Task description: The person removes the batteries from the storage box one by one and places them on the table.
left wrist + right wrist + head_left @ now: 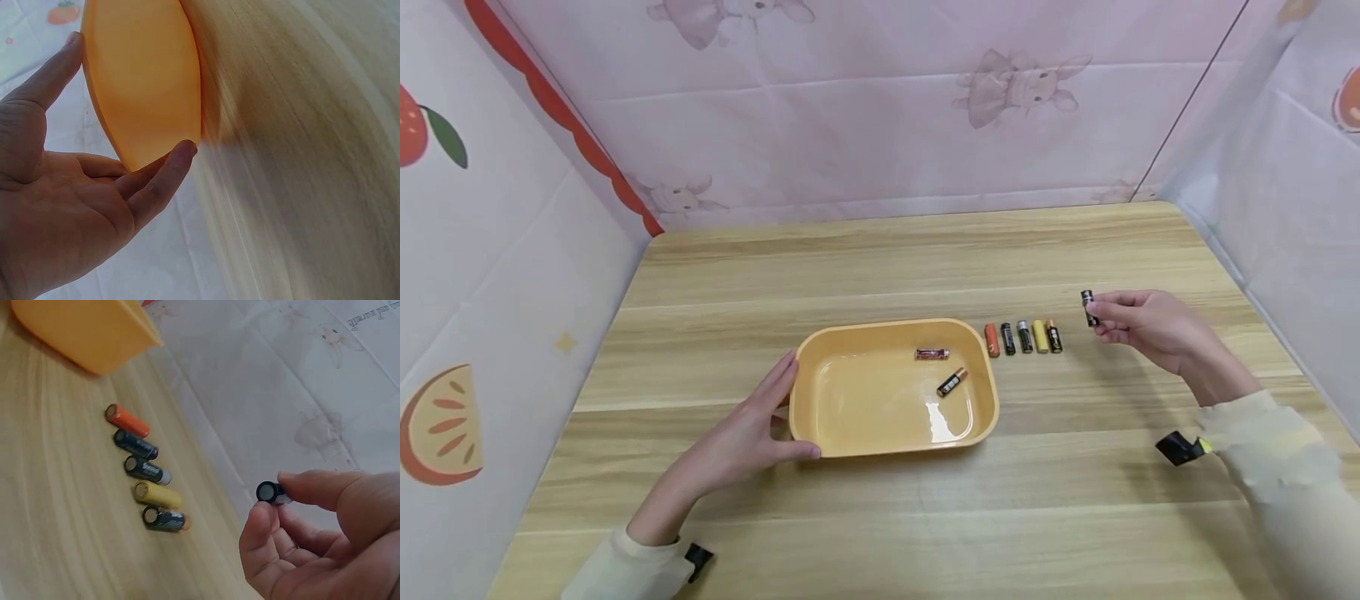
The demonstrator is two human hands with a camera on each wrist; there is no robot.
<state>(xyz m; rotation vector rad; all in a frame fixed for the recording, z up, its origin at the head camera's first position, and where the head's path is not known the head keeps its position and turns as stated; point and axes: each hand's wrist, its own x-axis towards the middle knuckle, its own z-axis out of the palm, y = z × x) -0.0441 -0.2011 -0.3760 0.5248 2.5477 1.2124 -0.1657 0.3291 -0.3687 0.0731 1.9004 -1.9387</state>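
Note:
Between thumb and fingers my right hand [1161,329] pinches a dark battery [1089,308], raised above the table to the right of a row. In the right wrist view one flat end of this battery [267,491] shows. The row on the table has an orange battery [992,340], a black one [1007,338], a black-and-silver one [1025,337], a yellow one [1040,336] and a black-and-copper one [1055,337]. My left hand [752,433] grips the left end of a yellow plastic bin [895,451], thumb at the near corner. Inside lie a dark red battery [932,354] and a black-and-copper battery [952,382].
The wood-grain table [850,525] runs back to a pink wall sheet [865,142] printed with rabbits. White sheets with fruit prints, such as the left one [535,275], flank both sides. Black straps [1180,448] hang at the wrists.

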